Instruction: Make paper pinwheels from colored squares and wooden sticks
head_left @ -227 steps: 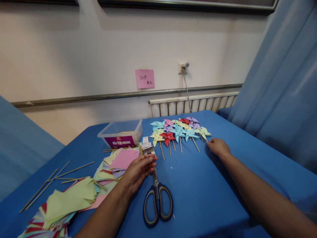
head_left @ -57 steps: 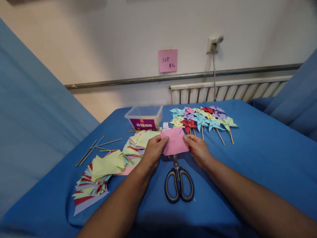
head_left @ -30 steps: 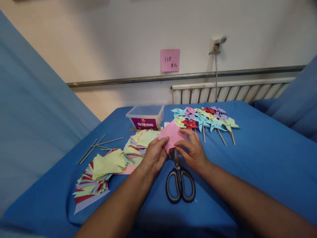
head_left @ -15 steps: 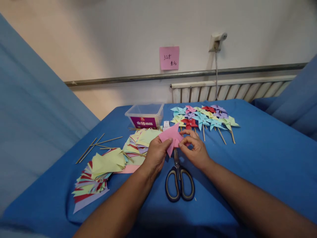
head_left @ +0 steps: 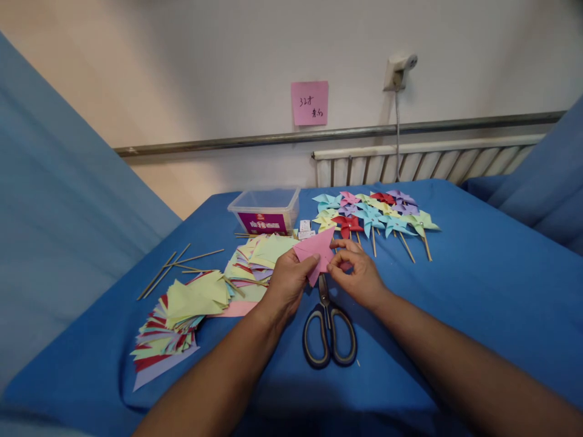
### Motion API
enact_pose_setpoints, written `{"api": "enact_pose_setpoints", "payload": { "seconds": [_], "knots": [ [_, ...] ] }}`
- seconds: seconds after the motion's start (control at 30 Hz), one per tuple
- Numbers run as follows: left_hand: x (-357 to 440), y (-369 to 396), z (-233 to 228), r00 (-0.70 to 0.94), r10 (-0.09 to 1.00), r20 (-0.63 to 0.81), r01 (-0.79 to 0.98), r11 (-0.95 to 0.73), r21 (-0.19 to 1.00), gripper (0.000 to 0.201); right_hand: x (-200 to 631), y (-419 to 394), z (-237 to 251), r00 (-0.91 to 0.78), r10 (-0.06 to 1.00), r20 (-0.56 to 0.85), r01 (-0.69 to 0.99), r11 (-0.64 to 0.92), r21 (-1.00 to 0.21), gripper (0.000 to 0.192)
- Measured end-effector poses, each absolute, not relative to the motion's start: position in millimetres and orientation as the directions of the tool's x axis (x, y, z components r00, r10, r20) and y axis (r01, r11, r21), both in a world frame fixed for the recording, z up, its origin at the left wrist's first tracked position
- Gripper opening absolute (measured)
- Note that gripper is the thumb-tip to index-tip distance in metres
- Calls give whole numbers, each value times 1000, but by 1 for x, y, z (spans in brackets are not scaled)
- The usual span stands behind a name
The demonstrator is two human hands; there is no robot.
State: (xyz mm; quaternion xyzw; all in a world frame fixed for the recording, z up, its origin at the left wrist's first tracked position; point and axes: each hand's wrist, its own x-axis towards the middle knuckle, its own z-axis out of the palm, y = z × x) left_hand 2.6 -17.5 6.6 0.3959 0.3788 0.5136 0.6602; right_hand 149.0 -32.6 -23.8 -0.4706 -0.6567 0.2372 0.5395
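Left hand [head_left: 289,279]: thumb and fingers clamped on thin, creased pink paper [head_left: 316,252], raised off the table [head_left: 473,279].
Right hand [head_left: 359,273]: fingertips pinching that paper's right side.
Scissors [head_left: 327,311]: just below the paper, steel blades, rounded dark loops.
Paper stacks [head_left: 198,297]: flat sheets, fanned edges, left.
Pinwheels [head_left: 370,215]: folded paper, wooden sticks, beyond right hand.
Table: blue cloth, widest open stretch rightward.

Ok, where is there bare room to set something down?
The widest bare patch of blue cloth lies right of the multicoloured paper pinwheels, beyond the right forearm. Another lies between the dark-handled metal scissors and the near edge. Left is crowded: multicoloured paper sheets, thin wooden sticks, clear plastic box.
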Motion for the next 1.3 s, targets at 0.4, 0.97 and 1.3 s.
{"api": "enact_pose_setpoints", "payload": {
  "seconds": [0.4,0.97,1.3],
  "knots": [
    [3,-19,9,200,978,-68,-403,145,903,49,149,-30,-28,45,866,498,368,449,-814,12],
    [4,-17,7,145,985,-92,-355,139,925,48,147,-29,-29,48,882,469,364,422,-830,13],
    [4,-17,7,159,984,-86,-363,139,922,49,146,-28,-31,62,879,473,353,424,-834,14]
  ]
}}
